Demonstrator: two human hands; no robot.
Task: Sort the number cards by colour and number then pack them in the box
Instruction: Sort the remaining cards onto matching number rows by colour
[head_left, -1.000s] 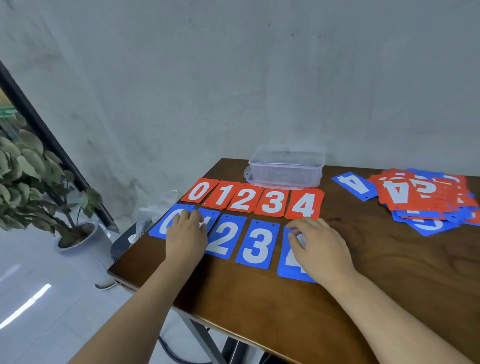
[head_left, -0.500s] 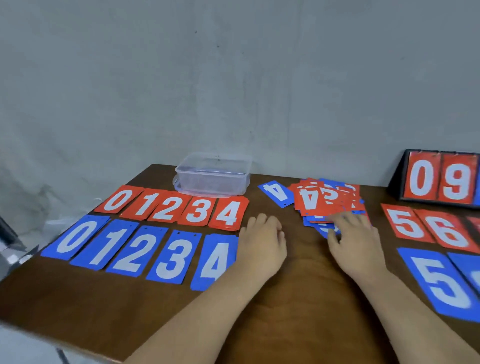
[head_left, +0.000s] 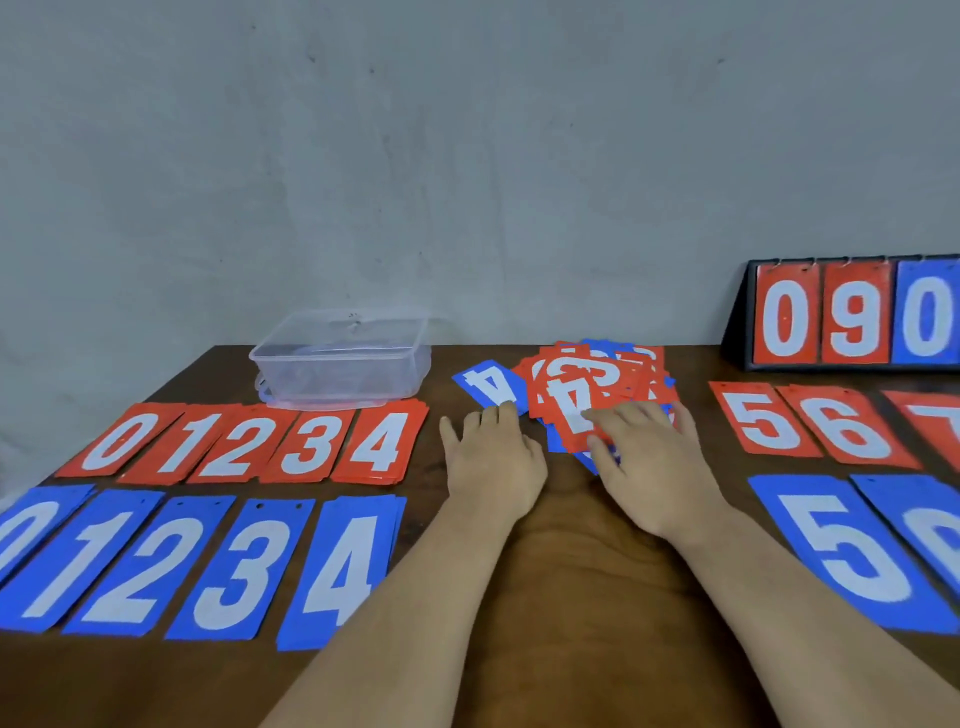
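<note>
The left grip (head_left: 493, 462) (a bare hand) lies flat and released on the desk (head_left: 571, 561), its fingertips touching the lone blue 4 (head_left: 485, 384). The right grip (head_left: 649, 462), also released, rests with spread fingers on the mixed pile (head_left: 592, 376) beside it. The box (head_left: 343, 358) stands just behind the red row (head_left: 244, 441).

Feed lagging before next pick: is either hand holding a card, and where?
Nothing lifted. The left hand touches the blue 4 card at its near edge; the right hand lies on the mixed pile, pinch unclear.
</note>
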